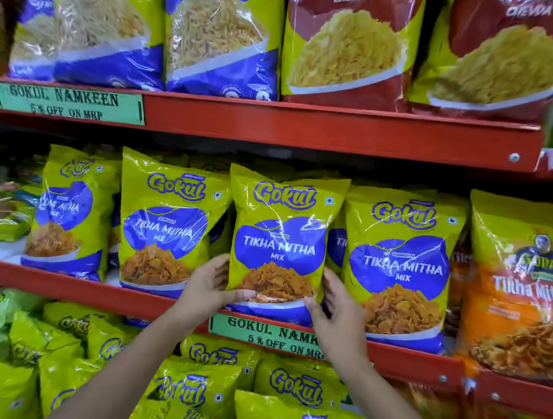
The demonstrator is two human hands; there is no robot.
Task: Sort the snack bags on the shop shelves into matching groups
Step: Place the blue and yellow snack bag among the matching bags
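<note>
A green and blue Gokul Tikha Mitha Mix bag [283,229] stands upright in the middle of the middle shelf [101,292]. My left hand [210,284] grips its lower left edge and my right hand [335,307] grips its lower right edge. Matching Tikha Mitha bags stand beside it, one on the left [167,222] and one on the right [401,265]. Another of the same kind [67,216] stands further left. An orange Gopal Tikha Mitha bag [519,289] stands at the far right of this shelf.
The top shelf holds blue bags [214,37] on the left and red Chevda bags [346,45] on the right. Below, several green Gokul bags [293,388] lie piled. Green price labels [68,102] are stuck on the red shelf edges.
</note>
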